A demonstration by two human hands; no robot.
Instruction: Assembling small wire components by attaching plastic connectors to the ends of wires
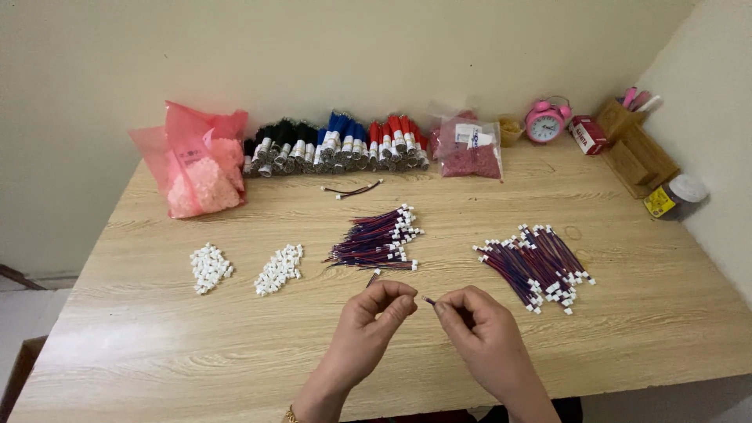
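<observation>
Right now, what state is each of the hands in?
Left hand: fingers pinched shut on a short wire lead.
Right hand: fingertips pinched shut on the lead's other end.

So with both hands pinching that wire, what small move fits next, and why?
Probably bring the left hand toward the wire end pinched by the right hand: the hands sit fingertip to fingertip with the tip between them, above the table. Whether the left fingers hold a white connector is hidden.
</observation>
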